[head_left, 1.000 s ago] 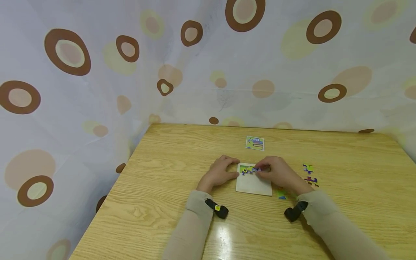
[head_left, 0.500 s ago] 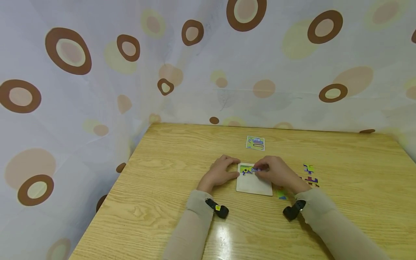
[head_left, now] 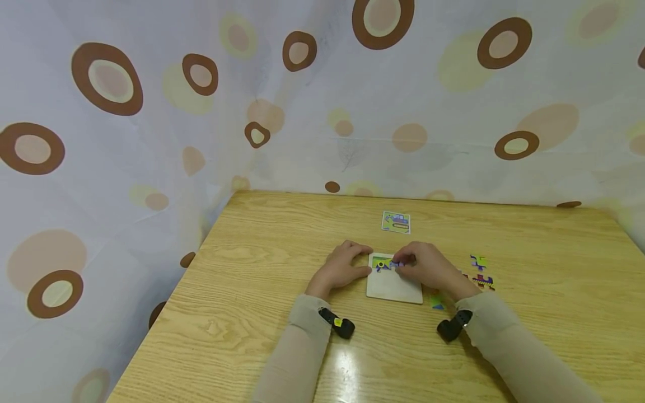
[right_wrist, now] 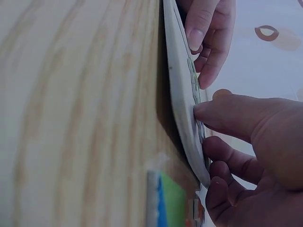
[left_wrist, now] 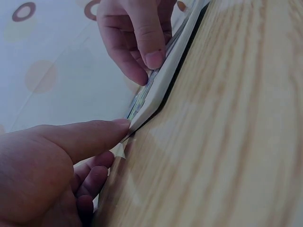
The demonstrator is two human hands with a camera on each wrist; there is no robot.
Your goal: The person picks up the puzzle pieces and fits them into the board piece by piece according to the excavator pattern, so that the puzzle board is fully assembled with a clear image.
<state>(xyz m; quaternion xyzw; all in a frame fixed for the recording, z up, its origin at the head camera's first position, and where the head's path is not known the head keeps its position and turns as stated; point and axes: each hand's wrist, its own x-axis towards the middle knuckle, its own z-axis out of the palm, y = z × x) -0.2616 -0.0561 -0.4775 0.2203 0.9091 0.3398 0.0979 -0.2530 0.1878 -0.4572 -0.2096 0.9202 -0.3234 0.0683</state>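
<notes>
A pale square puzzle board (head_left: 393, 288) lies on the table between the hands. My left hand (head_left: 342, 266) holds it by the left edge, thumb on the near part and forefinger at the far corner. A green and yellow puzzle piece (head_left: 381, 265) sits along the board's far left. Beside it, my right hand (head_left: 427, 268) pinches a bluish puzzle piece (head_left: 393, 265) between thumb and fingers, low over the board. Its right side is hidden by the fingertips. In the right wrist view, the thumb (right_wrist: 222, 112) presses close to the board's face.
Beyond the board lies a small picture card (head_left: 396, 221) showing a digger. Loose puzzle pieces lie to the right, among them a yellow-green one (head_left: 479, 262), a striped one (head_left: 482, 281) and a green and blue one (head_left: 436, 302) near the right forearm. A patterned curtain (head_left: 302, 162) hangs behind the table.
The right wrist has shifted slightly left, while its fingers stay on the bluish puzzle piece at the board's far side. My left hand keeps its place on the edge.
</notes>
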